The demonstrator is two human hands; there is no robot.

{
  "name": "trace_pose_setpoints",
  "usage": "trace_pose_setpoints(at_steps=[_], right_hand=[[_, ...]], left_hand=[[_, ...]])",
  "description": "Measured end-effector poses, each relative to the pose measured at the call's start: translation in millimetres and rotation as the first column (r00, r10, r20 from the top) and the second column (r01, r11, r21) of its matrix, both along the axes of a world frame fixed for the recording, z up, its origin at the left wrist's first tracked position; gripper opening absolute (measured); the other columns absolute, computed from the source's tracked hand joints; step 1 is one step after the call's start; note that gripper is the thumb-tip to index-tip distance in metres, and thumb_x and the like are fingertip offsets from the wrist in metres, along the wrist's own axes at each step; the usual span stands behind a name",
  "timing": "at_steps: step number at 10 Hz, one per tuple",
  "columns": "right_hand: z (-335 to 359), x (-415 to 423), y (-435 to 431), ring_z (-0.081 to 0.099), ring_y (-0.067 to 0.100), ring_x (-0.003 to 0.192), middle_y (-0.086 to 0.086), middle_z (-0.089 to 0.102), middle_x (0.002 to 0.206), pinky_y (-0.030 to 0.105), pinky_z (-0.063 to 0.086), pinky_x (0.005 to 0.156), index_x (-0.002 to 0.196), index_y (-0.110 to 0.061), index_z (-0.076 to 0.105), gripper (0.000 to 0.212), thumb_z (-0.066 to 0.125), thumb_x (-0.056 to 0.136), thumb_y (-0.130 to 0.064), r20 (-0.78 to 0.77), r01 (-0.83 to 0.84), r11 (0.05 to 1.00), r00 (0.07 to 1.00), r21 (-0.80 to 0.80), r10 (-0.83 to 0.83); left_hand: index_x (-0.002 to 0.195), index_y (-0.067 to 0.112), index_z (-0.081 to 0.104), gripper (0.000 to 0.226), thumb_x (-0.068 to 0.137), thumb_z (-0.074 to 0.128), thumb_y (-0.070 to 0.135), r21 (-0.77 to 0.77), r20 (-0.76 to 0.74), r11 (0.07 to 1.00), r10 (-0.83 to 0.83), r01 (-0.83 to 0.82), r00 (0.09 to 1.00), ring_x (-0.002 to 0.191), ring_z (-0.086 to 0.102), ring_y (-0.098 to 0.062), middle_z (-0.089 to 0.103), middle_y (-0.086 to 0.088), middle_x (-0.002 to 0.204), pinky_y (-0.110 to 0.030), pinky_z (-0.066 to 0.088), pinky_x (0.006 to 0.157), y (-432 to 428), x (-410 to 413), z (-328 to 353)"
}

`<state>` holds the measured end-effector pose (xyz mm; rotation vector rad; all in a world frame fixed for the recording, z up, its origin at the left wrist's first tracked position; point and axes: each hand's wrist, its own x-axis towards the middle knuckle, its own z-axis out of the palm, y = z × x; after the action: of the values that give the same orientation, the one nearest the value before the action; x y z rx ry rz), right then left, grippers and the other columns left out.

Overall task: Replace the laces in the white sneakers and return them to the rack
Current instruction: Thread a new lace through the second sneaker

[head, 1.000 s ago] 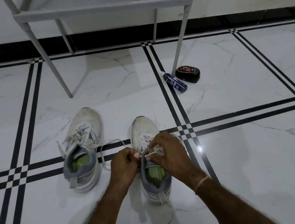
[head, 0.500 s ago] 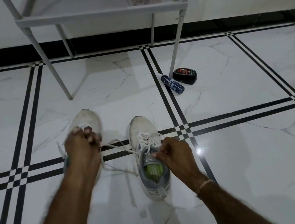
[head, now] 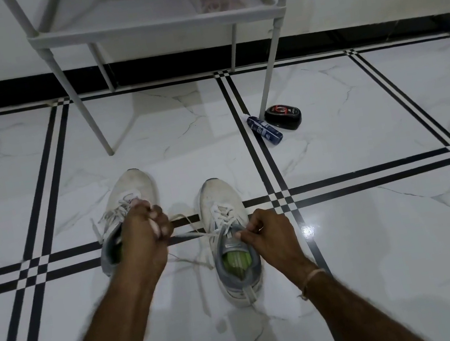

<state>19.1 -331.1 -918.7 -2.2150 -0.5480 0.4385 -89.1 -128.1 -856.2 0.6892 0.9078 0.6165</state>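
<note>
Sneakers point(head: 219, 195) are both sitting on the floor point(head: 379, 233) in front of the rack point(head: 152, 23), toes pointing at it, neither one back on it yet. The right one is getting the attention. Left hand point(head: 146, 232) is fisting the lace point(head: 191, 235) and holding it taut out to the side, hovering over the left shoe point(head: 134, 189). Right hand point(head: 270, 231) is pinching right at the tongue point(head: 231, 244). Looks like the lace's other end in there, but I'm not swearing to it.

Reply: so what's going to bite them?

Me: I'm betting on uneven ends. If the left hauls on it while the pinch is slipping, the lace could be sliding through and leaving the right end short, or pulling it out of the shoe altogether. Nothing is pinning the shoe down either, so a big tug might be skidding it across that shiny tile. And some slack is lying on the floor between the two shoes, just asking to be snagged or knotted.

Reply: how's the left shoe looking?

Me: the lacing is looking loose and messy. Can't tell whether it's done.
</note>
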Motion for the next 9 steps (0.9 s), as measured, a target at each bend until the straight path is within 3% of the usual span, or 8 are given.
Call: trace_pose_setpoints(at_steps=[1,2,3,4,5,6,7,9], right_hand=[[1,3,-3,0.057,0.006,0.061,-0.006,0.062,0.066,0.016,0.044,0.056,0.07,-0.022,0.058,0.03,0.087,0.079,-0.028,-0.016,0.026,1.0,1.0,-0.001,-0.026],[9,7,3,0.062,0.012,0.065,-0.005,0.064,0.068,0.025,0.051,0.06,0.069,-0.022,0.058,0.03,0.086,0.08,-0.027,-0.022,0.037,0.999,0.999,0.013,-0.036],[9,3,10,0.064,0.015,0.068,-0.005,0.065,0.069,0.034,0.056,0.065,0.067,-0.024,0.056,0.032,0.085,0.08,-0.023,-0.017,0.028,1.0,0.999,0.004,-0.028],[6,-3,7,0.065,0.016,0.067,-0.005,0.065,0.068,0.042,0.059,0.066,0.068,-0.022,0.057,0.029,0.082,0.081,-0.023,-0.02,0.026,0.999,0.999,-0.04,-0.027],[9,0,4,0.062,0.016,0.066,-0.003,0.062,0.067,0.035,0.054,0.062,0.068,-0.021,0.054,0.03,0.08,0.082,-0.02,0.029,0.021,0.998,0.999,-0.063,-0.02],[15,3,4,0.063,0.015,0.068,-0.002,0.064,0.07,0.027,0.051,0.062,0.069,-0.025,0.052,0.032,0.081,0.084,-0.02,0.057,-0.009,0.998,0.998,-0.059,0.012],[14,6,0,0.063,0.008,0.072,-0.007,0.065,0.075,0.016,0.047,0.06,0.072,-0.028,0.052,0.031,0.08,0.086,-0.029,0.014,-0.041,0.992,0.999,-0.12,0.043],[36,7,22,0.059,0.005,0.095,-0.009,0.062,0.106,0.023,0.052,0.081,0.107,-0.029,0.068,0.019,0.071,0.093,-0.042,0.133,-0.174,0.985,0.976,-0.017,0.175]], left_hand=[[0.088,0.027,0.058,0.018,0.096,0.062,0.042,0.531,-0.774,0.347,-0.173,0.773,0.609,0.07,0.06,-0.008,0.064,0.011,0.076,-0.026,0.045,0.063,-10,-18,-38],[0.071,0.036,0.067,0.034,0.093,0.054,0.058,0.487,-0.811,0.207,-0.253,0.849,0.527,0.073,0.064,-0.004,0.07,0.011,0.078,-0.027,0.045,0.066,-29,-23,-51],[0.07,0.025,0.069,0.042,0.106,0.049,0.036,0.212,-0.388,0.849,-0.382,0.485,0.839,0.063,0.053,-0.003,0.071,0.004,0.081,-0.025,0.035,0.055,-37,-16,-37],[0.072,0.016,0.057,0.035,0.105,0.05,0.026,0.071,-0.467,0.906,-0.34,0.418,0.817,0.048,0.047,-0.008,0.058,-0.004,0.063,-0.02,0.029,0.042,-51,-19,-43],[0.07,0.008,0.061,0.026,0.096,0.061,0.015,0.145,-0.652,0.795,-0.371,0.589,0.661,0.043,0.051,-0.013,0.063,-0.01,0.059,-0.015,0.033,0.037,-58,-27,-45],[0.101,0.015,0.063,0.013,0.09,0.071,0.015,0.175,-0.651,0.735,-0.413,0.655,0.637,0.049,0.061,-0.016,0.07,-0.01,0.072,-0.019,0.043,0.042,-50,-23,-46],[0.104,0.036,0.064,0.026,0.088,0.073,0.019,0.308,-0.729,0.536,-0.399,0.786,0.557,0.066,0.067,-0.021,0.068,0.001,0.077,-0.034,0.058,0.065,-46,-16,-52],[0.081,0.028,0.065,0.011,0.085,0.073,0.035,0.601,-0.723,0.389,-0.108,0.699,0.682,0.076,0.066,-0.004,0.069,0.012,0.076,-0.037,0.056,0.072,-37,-10,-48]])
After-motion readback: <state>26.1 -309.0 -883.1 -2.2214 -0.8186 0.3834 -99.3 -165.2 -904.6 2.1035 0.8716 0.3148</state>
